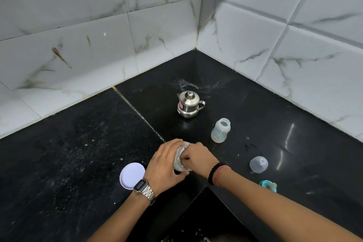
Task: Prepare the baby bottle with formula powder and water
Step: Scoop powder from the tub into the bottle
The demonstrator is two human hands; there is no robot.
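Between both hands (pixel 165 163), formula jar (pixel 179 160).

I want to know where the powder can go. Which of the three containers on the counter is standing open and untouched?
The baby bottle: its mouth is open and no hand touches it. The steel pot has its lid on, and both hands are on the jar.

At frame centre, the jar (pixel 181 160) stands on the counter (pixel 68 153); lid (pixel 132 176) lower left, baby bottle (pixel 220 130) upper right, steel pot (pixel 188 104) above.

Black speckled counter (pixel 78 133), white grey-veined tiles (pixel 78 49), white lid (pixel 132 175), silver pot (pixel 189 104).
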